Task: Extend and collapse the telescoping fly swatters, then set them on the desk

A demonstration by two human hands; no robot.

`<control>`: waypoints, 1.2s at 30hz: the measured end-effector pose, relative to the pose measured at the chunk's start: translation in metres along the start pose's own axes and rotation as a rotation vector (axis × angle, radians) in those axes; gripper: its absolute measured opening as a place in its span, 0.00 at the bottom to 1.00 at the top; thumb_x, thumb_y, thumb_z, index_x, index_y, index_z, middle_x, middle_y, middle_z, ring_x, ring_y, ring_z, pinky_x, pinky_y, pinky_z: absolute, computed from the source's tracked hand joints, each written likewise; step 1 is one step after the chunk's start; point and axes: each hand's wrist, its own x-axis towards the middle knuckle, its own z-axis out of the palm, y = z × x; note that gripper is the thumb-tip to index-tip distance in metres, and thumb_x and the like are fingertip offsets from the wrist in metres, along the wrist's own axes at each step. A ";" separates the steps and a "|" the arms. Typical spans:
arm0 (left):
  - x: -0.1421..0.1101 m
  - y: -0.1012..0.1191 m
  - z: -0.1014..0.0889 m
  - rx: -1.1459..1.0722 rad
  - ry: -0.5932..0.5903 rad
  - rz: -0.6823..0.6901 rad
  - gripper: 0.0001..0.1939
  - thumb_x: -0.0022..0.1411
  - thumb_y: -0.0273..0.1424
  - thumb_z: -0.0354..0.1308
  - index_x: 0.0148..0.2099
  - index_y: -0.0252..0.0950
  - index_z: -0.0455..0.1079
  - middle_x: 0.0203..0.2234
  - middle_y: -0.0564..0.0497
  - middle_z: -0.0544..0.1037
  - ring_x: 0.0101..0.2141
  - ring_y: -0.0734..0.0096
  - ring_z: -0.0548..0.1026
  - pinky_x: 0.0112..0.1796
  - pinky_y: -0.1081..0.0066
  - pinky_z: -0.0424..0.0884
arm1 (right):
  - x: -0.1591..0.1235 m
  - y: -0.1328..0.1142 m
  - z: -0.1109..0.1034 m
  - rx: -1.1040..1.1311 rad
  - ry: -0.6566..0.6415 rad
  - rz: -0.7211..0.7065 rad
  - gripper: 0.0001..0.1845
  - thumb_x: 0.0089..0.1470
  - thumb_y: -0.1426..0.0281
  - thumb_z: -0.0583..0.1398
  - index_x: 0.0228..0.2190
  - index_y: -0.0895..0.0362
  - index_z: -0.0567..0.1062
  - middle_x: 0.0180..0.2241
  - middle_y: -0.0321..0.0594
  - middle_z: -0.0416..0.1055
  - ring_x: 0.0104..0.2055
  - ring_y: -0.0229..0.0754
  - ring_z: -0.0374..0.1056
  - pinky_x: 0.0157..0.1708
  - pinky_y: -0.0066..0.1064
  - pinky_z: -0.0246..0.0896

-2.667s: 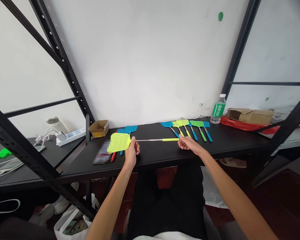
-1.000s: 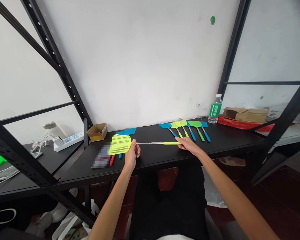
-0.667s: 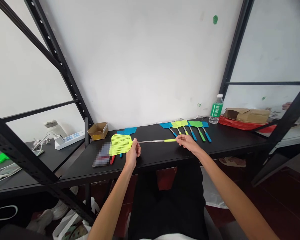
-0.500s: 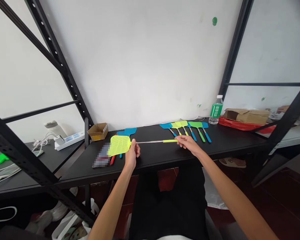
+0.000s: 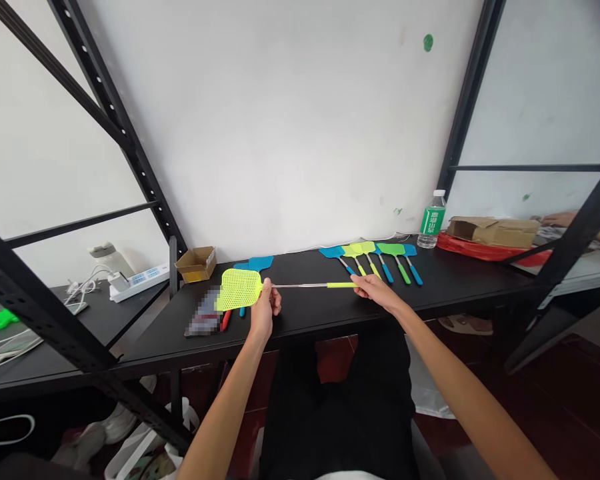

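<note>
Both hands [image 5: 263, 313] [image 5: 377, 293], fingers [image 5: 277, 303] in a pinch on a yellow swatter [image 5: 240, 290], black tabletop [image 5: 315, 319] beneath, white wall [image 5: 290, 133] behind.

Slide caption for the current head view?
The left hand grips a yellow fly swatter near its mesh head, the right hand its handle end, over a black table.

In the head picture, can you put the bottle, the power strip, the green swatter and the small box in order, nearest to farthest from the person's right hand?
From the right hand:
1. Green swatter: just beyond it, slightly right.
2. Bottle: farther right and back.
3. Small box: well across to the left.
4. Power strip: farther left still.
</note>
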 end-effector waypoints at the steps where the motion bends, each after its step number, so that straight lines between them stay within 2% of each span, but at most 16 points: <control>1: 0.000 0.000 0.000 -0.002 0.001 0.004 0.22 0.64 0.50 0.57 0.29 0.36 0.63 0.16 0.58 0.63 0.15 0.81 0.57 0.17 0.77 0.53 | 0.000 0.000 0.000 0.019 -0.009 -0.018 0.30 0.55 0.43 0.57 0.21 0.58 0.71 0.21 0.37 0.64 0.24 0.37 0.57 0.25 0.31 0.48; 5: 0.001 -0.002 0.000 0.007 -0.003 0.012 0.22 0.64 0.50 0.56 0.29 0.36 0.63 0.15 0.58 0.62 0.14 0.81 0.57 0.17 0.77 0.52 | 0.001 0.002 -0.002 0.054 -0.013 -0.065 0.23 0.51 0.49 0.64 0.31 0.57 0.73 0.27 0.37 0.66 0.27 0.37 0.59 0.24 0.29 0.49; 8: 0.001 -0.002 -0.001 0.018 0.002 0.012 0.23 0.64 0.50 0.56 0.29 0.36 0.64 0.15 0.58 0.62 0.14 0.82 0.56 0.16 0.77 0.52 | 0.002 0.003 -0.004 0.080 0.007 -0.029 0.23 0.49 0.50 0.66 0.35 0.57 0.75 0.27 0.37 0.66 0.28 0.37 0.60 0.23 0.28 0.48; 11: 0.001 -0.001 -0.001 0.006 0.013 0.006 0.23 0.63 0.51 0.56 0.28 0.36 0.63 0.15 0.58 0.62 0.14 0.82 0.56 0.17 0.78 0.53 | 0.002 0.003 -0.003 0.094 0.005 0.003 0.25 0.52 0.48 0.63 0.38 0.57 0.77 0.29 0.39 0.69 0.27 0.37 0.60 0.22 0.28 0.47; 13: 0.001 -0.001 -0.001 -0.001 0.017 0.007 0.24 0.63 0.51 0.56 0.28 0.36 0.63 0.14 0.58 0.62 0.13 0.82 0.56 0.17 0.77 0.53 | 0.001 0.002 -0.002 0.078 0.001 0.018 0.29 0.54 0.45 0.59 0.35 0.59 0.78 0.27 0.41 0.70 0.26 0.37 0.60 0.22 0.29 0.47; 17: 0.001 0.000 -0.001 -0.006 0.021 0.016 0.24 0.64 0.51 0.56 0.28 0.36 0.62 0.14 0.58 0.62 0.13 0.82 0.56 0.17 0.77 0.53 | -0.001 -0.002 0.002 -0.002 -0.005 0.041 0.36 0.57 0.40 0.53 0.21 0.59 0.75 0.19 0.40 0.66 0.23 0.37 0.59 0.25 0.32 0.50; 20: 0.000 0.000 -0.001 -0.003 0.013 0.012 0.24 0.64 0.51 0.56 0.28 0.36 0.63 0.14 0.58 0.62 0.13 0.82 0.56 0.17 0.77 0.53 | -0.001 -0.001 0.002 -0.035 -0.006 0.037 0.36 0.57 0.40 0.52 0.18 0.58 0.72 0.15 0.38 0.62 0.21 0.37 0.58 0.27 0.33 0.51; 25: 0.000 0.000 -0.001 0.002 0.005 0.010 0.23 0.64 0.51 0.55 0.29 0.36 0.63 0.15 0.58 0.62 0.14 0.82 0.56 0.17 0.78 0.52 | 0.001 0.002 0.001 -0.010 -0.032 -0.006 0.30 0.56 0.44 0.56 0.23 0.58 0.73 0.22 0.39 0.67 0.26 0.38 0.61 0.28 0.32 0.53; 30: 0.001 0.000 -0.001 -0.002 0.027 0.008 0.23 0.64 0.50 0.56 0.28 0.36 0.63 0.15 0.58 0.62 0.14 0.82 0.56 0.16 0.78 0.52 | 0.000 0.000 -0.001 0.041 -0.035 -0.067 0.20 0.50 0.52 0.65 0.31 0.56 0.72 0.29 0.37 0.68 0.29 0.38 0.62 0.28 0.30 0.54; 33: 0.001 -0.001 -0.001 -0.001 0.026 0.007 0.23 0.64 0.50 0.56 0.28 0.36 0.63 0.14 0.58 0.62 0.14 0.82 0.56 0.17 0.78 0.52 | 0.000 -0.001 -0.002 0.066 -0.007 -0.018 0.21 0.50 0.51 0.65 0.34 0.56 0.73 0.30 0.38 0.69 0.28 0.37 0.61 0.24 0.28 0.50; 36: 0.001 -0.001 -0.001 -0.004 0.033 0.004 0.24 0.63 0.51 0.56 0.28 0.36 0.63 0.14 0.58 0.62 0.14 0.82 0.56 0.17 0.77 0.53 | -0.001 -0.002 -0.001 0.038 -0.018 -0.011 0.25 0.56 0.47 0.59 0.34 0.57 0.75 0.28 0.40 0.71 0.26 0.37 0.61 0.23 0.29 0.48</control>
